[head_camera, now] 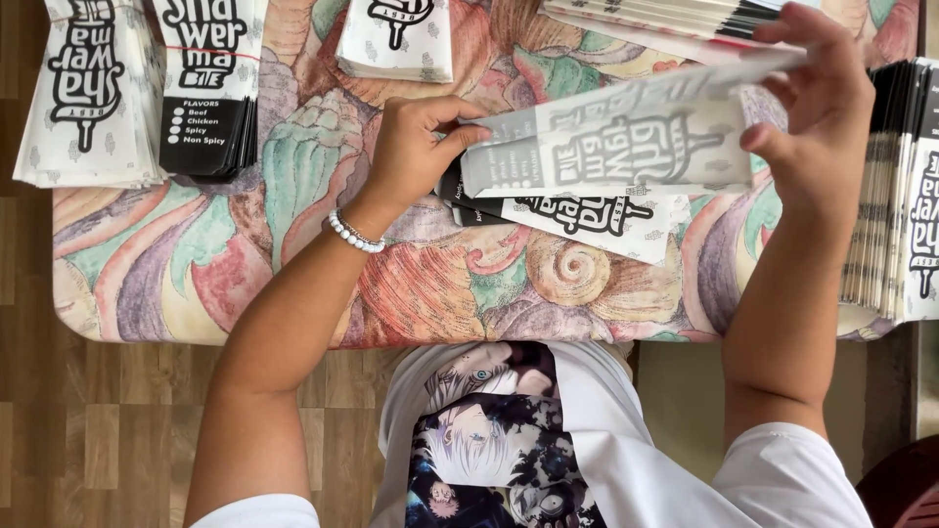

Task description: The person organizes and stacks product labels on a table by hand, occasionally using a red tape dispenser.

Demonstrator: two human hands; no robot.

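My left hand (416,147) pinches the near end of a thin white paper food bag (626,137) with black print showing through. My right hand (817,108) grips the same bag's far end, fingers curled over its top edge. The bag is held flat, a little above the table, tilted up toward the right. Under it lies another printed white bag (597,220) with a black end, flat on the table. A white bead bracelet (354,233) sits on my left wrist.
A table with a colourful swirl-patterned cloth (245,264) carries stacks of similar bags: two at the back left (93,93) (208,88), one at the back centre (396,39), one at the back right (665,18), a tall stack at the right edge (895,186). Wooden floor (108,430) lies below.
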